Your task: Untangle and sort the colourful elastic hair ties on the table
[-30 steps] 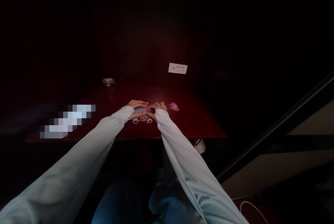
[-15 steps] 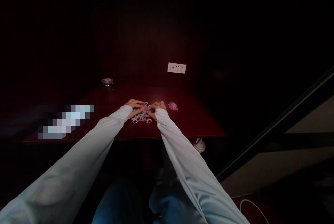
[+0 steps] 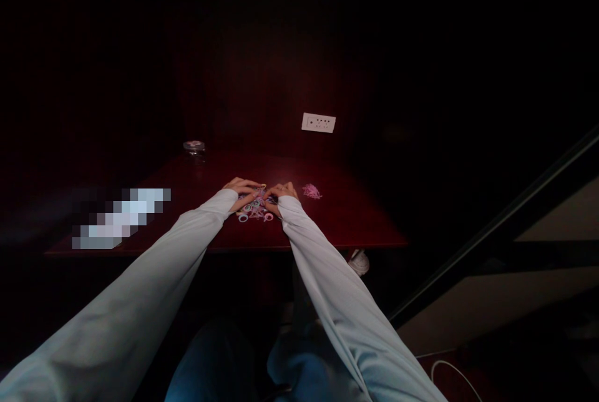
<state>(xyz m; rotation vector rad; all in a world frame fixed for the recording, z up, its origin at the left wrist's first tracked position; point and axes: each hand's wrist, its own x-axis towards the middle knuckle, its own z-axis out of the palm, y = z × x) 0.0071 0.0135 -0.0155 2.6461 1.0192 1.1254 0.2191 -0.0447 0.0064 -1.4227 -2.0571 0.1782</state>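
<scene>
A mixed heap of small coloured hair ties (image 3: 256,210) lies on the dark red table (image 3: 322,224), between and under my hands. Thin pastel bands make up much of it, with thicker rings such as a blue ring (image 3: 243,218) and a pink ring (image 3: 268,217) at its near edge. Across the heap's left side, my left hand (image 3: 239,188) rests with fingers stretched out and thumb apart. On the right side my right hand (image 3: 283,191) has its fingers bent and drawn together at the heap; what they pinch is hidden. Just right of it sits a separate small pile of pink bands (image 3: 312,191).
A clear round container (image 3: 194,147) stands at the table's back left. Toward the left edge lies a pale, pixelated flat object (image 3: 124,218). A white power socket (image 3: 319,122) is on the wall behind. Below the table's right front is a white object (image 3: 359,262).
The view has shifted very slightly. Both hands stay at the heap with only small finger movements, and the pink pile looks the same.
</scene>
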